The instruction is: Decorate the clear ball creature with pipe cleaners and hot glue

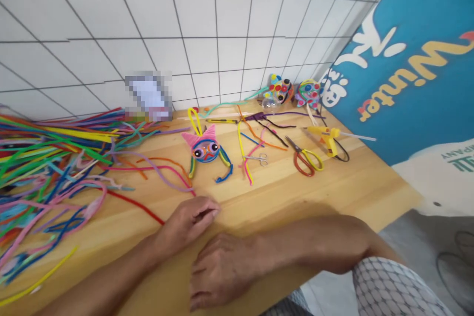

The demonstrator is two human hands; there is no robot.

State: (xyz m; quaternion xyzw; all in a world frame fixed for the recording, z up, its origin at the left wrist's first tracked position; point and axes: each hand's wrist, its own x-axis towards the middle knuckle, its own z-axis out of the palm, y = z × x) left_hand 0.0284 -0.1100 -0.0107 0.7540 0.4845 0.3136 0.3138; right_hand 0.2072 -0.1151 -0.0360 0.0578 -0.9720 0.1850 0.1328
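Observation:
My left hand (pixel 188 222) rests on the wooden table (pixel 296 192), its fingers pinched together at the end of a red pipe cleaner (pixel 137 205) that runs off to the left. Just below it, my right hand (pixel 222 269) lies on the table near the front edge with its fingers curled under; nothing shows in it. Beyond the hands lies a pipe-cleaner cat face (pixel 205 149) with pink ears and big eyes.
A big heap of coloured pipe cleaners (pixel 48 168) covers the table's left. Red-and-yellow scissors (pixel 305 160), small silver scissors (pixel 259 159), a yellow glue gun (pixel 326 136) and two finished figures (pixel 294 91) lie farther back. White tiled wall behind, blue banner right.

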